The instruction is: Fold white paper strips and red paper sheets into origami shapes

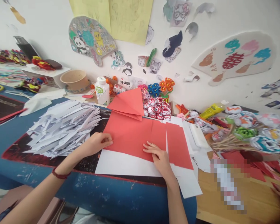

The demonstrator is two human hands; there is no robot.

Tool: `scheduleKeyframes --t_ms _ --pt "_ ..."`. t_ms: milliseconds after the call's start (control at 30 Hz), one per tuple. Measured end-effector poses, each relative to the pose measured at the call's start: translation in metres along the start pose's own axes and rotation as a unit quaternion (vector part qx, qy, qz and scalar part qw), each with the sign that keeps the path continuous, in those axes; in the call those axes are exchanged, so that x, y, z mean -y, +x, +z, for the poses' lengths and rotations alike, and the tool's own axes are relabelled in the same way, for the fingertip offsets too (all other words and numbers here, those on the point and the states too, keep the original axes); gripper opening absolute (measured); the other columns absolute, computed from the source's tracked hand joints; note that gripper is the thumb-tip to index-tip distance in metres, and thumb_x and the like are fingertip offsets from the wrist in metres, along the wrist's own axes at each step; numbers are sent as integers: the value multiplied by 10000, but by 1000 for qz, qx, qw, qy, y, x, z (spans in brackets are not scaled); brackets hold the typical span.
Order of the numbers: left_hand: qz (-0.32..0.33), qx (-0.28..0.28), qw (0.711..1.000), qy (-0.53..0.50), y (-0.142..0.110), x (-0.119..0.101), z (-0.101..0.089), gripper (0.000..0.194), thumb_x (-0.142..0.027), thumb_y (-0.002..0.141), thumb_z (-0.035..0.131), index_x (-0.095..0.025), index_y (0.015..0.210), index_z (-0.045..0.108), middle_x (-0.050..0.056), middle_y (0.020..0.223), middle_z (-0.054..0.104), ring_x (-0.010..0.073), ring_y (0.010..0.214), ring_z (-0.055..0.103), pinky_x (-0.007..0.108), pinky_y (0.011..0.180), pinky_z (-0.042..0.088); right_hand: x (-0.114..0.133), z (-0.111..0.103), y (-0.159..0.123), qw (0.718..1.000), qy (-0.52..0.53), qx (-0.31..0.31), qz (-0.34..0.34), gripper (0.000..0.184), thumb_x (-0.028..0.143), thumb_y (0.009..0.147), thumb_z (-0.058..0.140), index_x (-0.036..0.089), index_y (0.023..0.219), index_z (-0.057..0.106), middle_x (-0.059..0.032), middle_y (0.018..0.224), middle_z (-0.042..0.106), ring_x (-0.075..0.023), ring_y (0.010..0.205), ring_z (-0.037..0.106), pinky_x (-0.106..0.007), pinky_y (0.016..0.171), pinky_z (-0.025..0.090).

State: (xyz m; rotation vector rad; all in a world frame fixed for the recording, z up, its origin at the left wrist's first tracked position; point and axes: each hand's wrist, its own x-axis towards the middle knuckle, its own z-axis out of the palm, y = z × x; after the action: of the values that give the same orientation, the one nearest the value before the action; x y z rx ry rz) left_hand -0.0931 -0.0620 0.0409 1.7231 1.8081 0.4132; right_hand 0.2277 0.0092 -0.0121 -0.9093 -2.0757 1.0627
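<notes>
resting loosely curled left hand (96,144), with unclear grip, on smooth red paper sheet (130,133), laying empty right hand (160,158) flat there, with outstretched fingers, above straight-edged white paper (123,165)

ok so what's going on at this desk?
A person has both bare hands on a flat red paper sheet. The left hand has its fingers curled at the left edge; whether it grips is unclear. The right hand rests open near the lower edge. White paper sheets show underneath. A folded red paper piece sits at the far edge, and a big heap of white paper strips lies to the left.
</notes>
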Motion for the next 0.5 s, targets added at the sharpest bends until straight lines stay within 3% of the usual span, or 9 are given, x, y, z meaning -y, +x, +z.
scheduleKeyframes --t_ms 133,300,500 --pt "11 -5 1000 -29 -8 -10 -8 276 -393 884 488 -197 706 566 -47 585 593 113 560 505 205 585 346 3 -3 -4 999 13 -48 8 377 135 913 422 267 984 767 -31 1161 717 -237 1224 595 -508 1081 449" --pt "32 -41 999 2 -22 -23 -24 294 -411 917 467 -205 755 599 -43 620 565 109 571 463 205 571 328 11 -9 -8 988 35 -151 3 295 198 938 480 272 996 759 -43 1130 726 -245 1175 621 -484 1061 460" --pt "148 -55 982 105 -37 -45 -71 333 -386 975 392 -225 857 658 -14 779 657 116 665 534 213 650 382 17 -21 -26 957 55 -285 31 216 254 926 542 245 974 752 -60 1083 734 -252 1085 660 -441 978 517"
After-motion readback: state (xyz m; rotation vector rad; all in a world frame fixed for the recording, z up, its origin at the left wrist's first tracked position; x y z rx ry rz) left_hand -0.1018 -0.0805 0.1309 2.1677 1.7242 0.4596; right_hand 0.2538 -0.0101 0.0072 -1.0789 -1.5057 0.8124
